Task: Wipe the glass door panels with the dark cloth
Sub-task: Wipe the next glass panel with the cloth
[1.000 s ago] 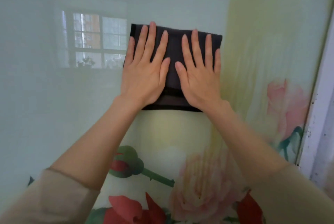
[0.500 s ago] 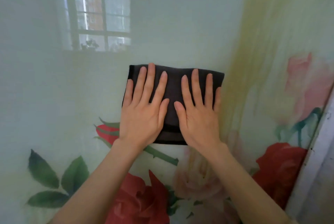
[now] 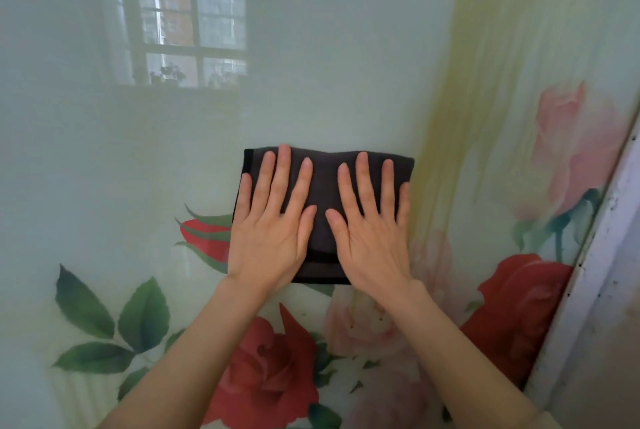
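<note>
A folded dark cloth (image 3: 325, 182) lies flat against the glass door panel (image 3: 329, 47), which is pale green with printed roses and leaves. My left hand (image 3: 273, 224) presses on the cloth's left half, fingers spread and pointing up. My right hand (image 3: 370, 224) presses on its right half in the same way. The two thumbs nearly touch at the cloth's middle. Both palms cover the cloth's lower corners.
A white, speckled door frame (image 3: 595, 272) runs diagonally along the panel's right edge. A window (image 3: 183, 23) is reflected in the glass at upper left. Printed red roses (image 3: 273, 373) and green leaves (image 3: 114, 321) fill the lower panel.
Both hands have slid the cloth down the glass, away from the window reflection and onto the rose print. The hands keep the same flat press on the cloth.
</note>
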